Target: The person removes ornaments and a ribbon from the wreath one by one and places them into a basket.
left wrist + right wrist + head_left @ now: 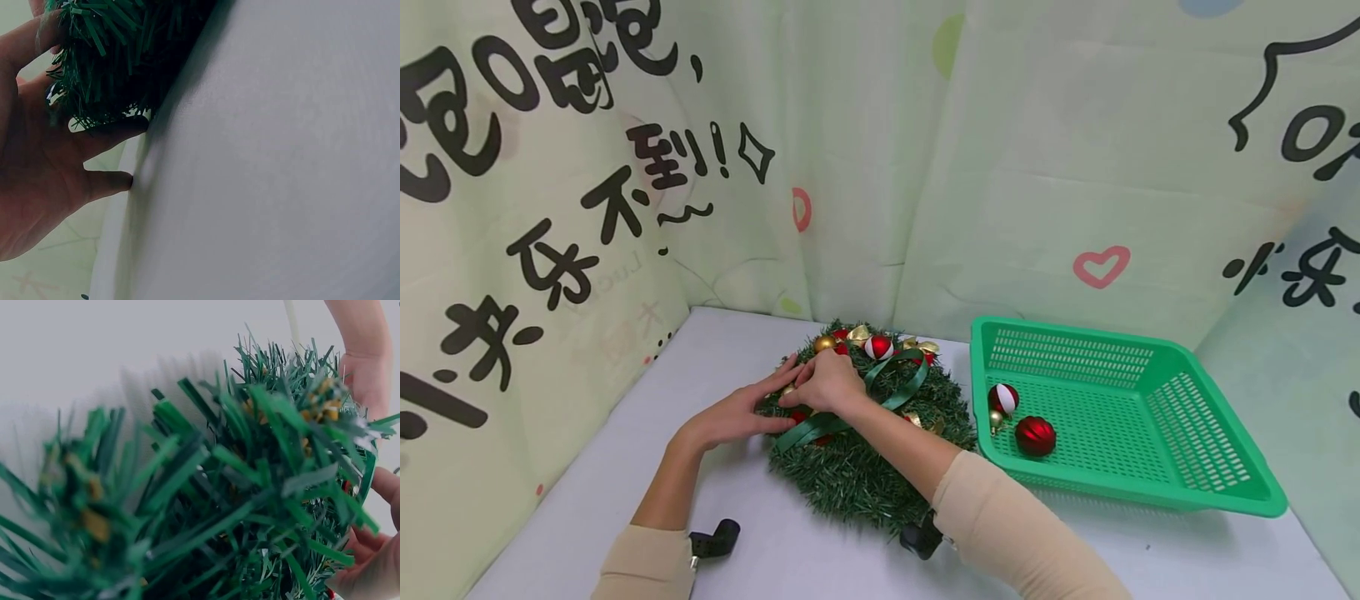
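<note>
On the table lies a green tinsel wreath [865, 483], decorated with red, gold and striped baubles, gold bows and a dark green ribbon [910, 387]. My left hand [737, 417] rests at its left side, fingers spread along the edge; in the left wrist view, two extended fingers [112, 181] reach down by the table. My right hand [831, 383] crosses over the wreath and pinches at a small gold bauble [787, 389] on the upper left, partly hidden by the fingers. The right wrist view shows mostly tinsel [250, 487], with fingers at the right edge.
A green plastic basket [1120, 450] stands right beside the wreath. In its left part lie a dark red bauble [1035, 436], a red-and-white bauble [1003, 399] and a small gold one [996, 419]. A printed curtain [1037, 167] hangs behind the white table [820, 550].
</note>
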`<state>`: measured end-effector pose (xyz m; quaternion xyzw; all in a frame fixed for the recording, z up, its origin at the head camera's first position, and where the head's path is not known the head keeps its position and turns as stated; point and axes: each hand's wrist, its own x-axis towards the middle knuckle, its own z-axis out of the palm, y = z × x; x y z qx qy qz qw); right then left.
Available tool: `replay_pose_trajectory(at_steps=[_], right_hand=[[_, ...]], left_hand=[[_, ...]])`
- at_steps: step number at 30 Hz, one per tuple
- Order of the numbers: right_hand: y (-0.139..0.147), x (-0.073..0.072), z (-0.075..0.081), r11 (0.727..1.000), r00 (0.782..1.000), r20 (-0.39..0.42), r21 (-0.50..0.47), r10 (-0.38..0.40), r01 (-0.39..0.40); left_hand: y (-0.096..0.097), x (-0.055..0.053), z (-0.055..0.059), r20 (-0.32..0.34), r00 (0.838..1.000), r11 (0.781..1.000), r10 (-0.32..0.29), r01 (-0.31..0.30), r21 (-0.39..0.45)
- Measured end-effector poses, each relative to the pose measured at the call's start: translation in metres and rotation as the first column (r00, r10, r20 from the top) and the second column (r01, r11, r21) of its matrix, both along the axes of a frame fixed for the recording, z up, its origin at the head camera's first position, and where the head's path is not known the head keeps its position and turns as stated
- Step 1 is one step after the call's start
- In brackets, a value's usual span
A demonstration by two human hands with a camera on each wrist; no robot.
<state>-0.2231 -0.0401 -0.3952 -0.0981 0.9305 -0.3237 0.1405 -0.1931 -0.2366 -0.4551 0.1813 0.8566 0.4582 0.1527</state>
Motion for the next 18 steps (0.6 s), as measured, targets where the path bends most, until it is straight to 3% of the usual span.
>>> replay_pose_trajectory(at_steps=[8, 18], right_hand=[[0.001, 0.001, 0.001, 1.0, 1.0, -0.011, 0.005, 0.017, -0.017], [0.009, 0.003, 0.002, 0.993, 0.999, 0.019, -0.108, 0.042, -0.039]], left_hand=[[-0.001, 0.0, 0.001, -0.016, 1.0, 1.0, -0.005, 0.005, -0.009], [0.0, 0.001, 0.002, -0.006, 1.0, 1.0, 0.005, -0.005, -0.011]])
